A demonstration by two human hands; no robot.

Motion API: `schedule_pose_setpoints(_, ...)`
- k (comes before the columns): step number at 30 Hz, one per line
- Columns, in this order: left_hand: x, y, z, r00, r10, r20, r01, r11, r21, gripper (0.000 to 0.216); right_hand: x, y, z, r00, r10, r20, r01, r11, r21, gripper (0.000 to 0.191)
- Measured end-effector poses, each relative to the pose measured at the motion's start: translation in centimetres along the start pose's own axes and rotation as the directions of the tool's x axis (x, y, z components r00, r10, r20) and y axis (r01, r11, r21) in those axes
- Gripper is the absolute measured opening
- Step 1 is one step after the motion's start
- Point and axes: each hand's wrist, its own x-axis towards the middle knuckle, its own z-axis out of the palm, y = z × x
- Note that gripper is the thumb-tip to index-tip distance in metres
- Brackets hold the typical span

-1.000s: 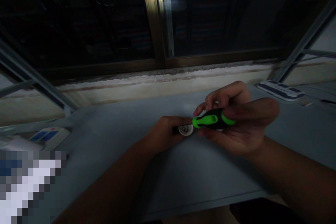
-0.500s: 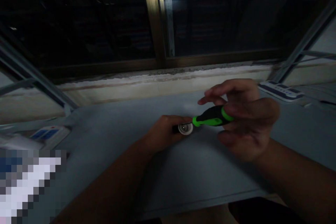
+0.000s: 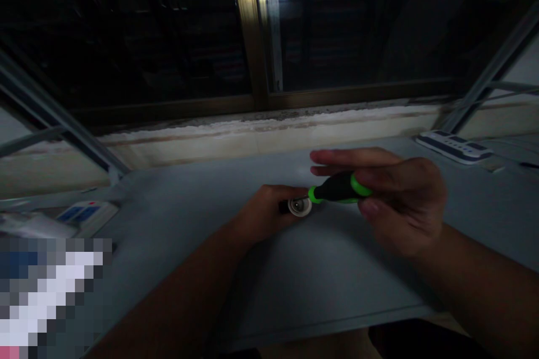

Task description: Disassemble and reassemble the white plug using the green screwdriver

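1. Green and black, the screwdriver (image 3: 339, 188) lies level above the table, its handle in my right hand (image 3: 396, 202) and its tip end pointing left at a small white round part (image 3: 300, 206).
2. My right hand has the thumb under the handle and the palm behind its butt; the fingers (image 3: 345, 156) stretch out straight above the handle and do not wrap it.
3. My left hand (image 3: 265, 213) is curled closed around the white round part, holding it just over the table with its open face turned toward the screwdriver. A dark piece sticks out beside it, too dim for me to name.
4. I cannot tell whether the tip is actually seated in the part; the light is poor there.
5. Both forearms come in over the grey table (image 3: 320, 280).
6. A white and blue power strip (image 3: 455, 146) lies far right, another power strip (image 3: 86, 214) far left, both well apart from my hands.
7. Beyond the table runs a pale window sill (image 3: 252, 137) under dark glass.
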Motion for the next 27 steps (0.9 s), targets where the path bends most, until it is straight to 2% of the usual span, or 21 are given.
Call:
schedule_pose_setpoints(2, 0.0, -0.1, 0.1, 1.0, 0.003, -0.001, -0.003, 1.0, -0.006, 0.03, 0.2, 0.0, 0.1, 0.999, -0.043, 0.0, 0.043, 0.997, -0.062, 0.043)
schedule_pose_setpoints(5, 0.0, -0.2, 0.1, 1.0, -0.013, 0.004, 0.013, 1.0, 0.004, 0.031, 0.4, 0.1, 0.6, 0.981, -0.117, -0.152, 0.09, 0.98, -0.175, 0.047)
schedule_pose_setpoints(7, 0.0, -0.2, 0.0, 1.0, -0.024, 0.0, 0.024, 0.999, 0.023, 0.032, 0.5, 0.2, 0.7, 0.964, -0.107, -0.244, 0.069, 0.985, -0.159, 0.043)
schedule_pose_setpoints(9, 0.0, -0.1, -0.1, 1.0, -0.028, -0.006, 0.028, 0.999, 0.034, 0.032, 0.4, 0.1, 0.5, 0.98, -0.024, -0.198, 0.013, 0.998, -0.057, 0.035)
schedule_pose_setpoints(11, 0.0, 0.0, -0.1, 1.0, -0.021, 0.001, 0.021, 0.999, 0.032, 0.031, 0.4, -0.1, 0.3, 0.996, 0.036, -0.078, -0.035, 0.999, 0.015, 0.032)
schedule_pose_setpoints(13, 0.0, 0.0, 0.0, 1.0, -0.011, 0.009, 0.01, 1.0, 0.027, 0.03, 0.4, -0.3, 0.1, 1.0, 0.018, -0.019, -0.019, 1.0, -0.024, 0.036)
schedule_pose_setpoints(15, 0.0, 0.0, 0.0, 1.0, -0.004, 0.006, 0.004, 0.999, 0.037, 0.03, 0.5, -0.3, 0.3, 0.996, -0.037, -0.081, 0.025, 0.99, -0.137, 0.037)
schedule_pose_setpoints(17, 0.1, -0.1, 0.0, 1.0, -0.004, -0.006, 0.005, 0.998, 0.055, 0.03, 0.6, -0.2, 0.5, 0.982, -0.051, -0.181, 0.009, 0.974, -0.225, 0.037)
schedule_pose_setpoints(19, 0.1, -0.3, 0.0, 1.0, -0.005, -0.014, 0.006, 0.998, 0.062, 0.03, 0.7, -0.2, 0.8, 0.967, -0.037, -0.252, -0.022, 0.974, -0.228, 0.036)
schedule_pose_setpoints(22, 0.0, -0.3, 0.0, 1.0, -0.014, -0.01, 0.015, 0.999, 0.048, 0.025, 0.7, -0.6, 0.8, 0.982, 0.022, -0.19, -0.042, 0.994, -0.101, 0.024)
schedule_pose_setpoints(24, 0.0, -0.3, 0.0, 1.0, -0.018, -0.006, 0.019, 0.999, 0.028, 0.019, 0.7, -0.9, 0.6, 0.995, 0.052, -0.089, -0.057, 0.997, -0.05, 0.028)
schedule_pose_setpoints(27, 0.0, -0.2, 0.1, 1.0, -0.009, -0.005, 0.009, 1.0, 0.019, 0.013, 0.8, -1.0, 0.5, 0.999, 0.006, -0.053, -0.013, 0.99, -0.139, 0.038)
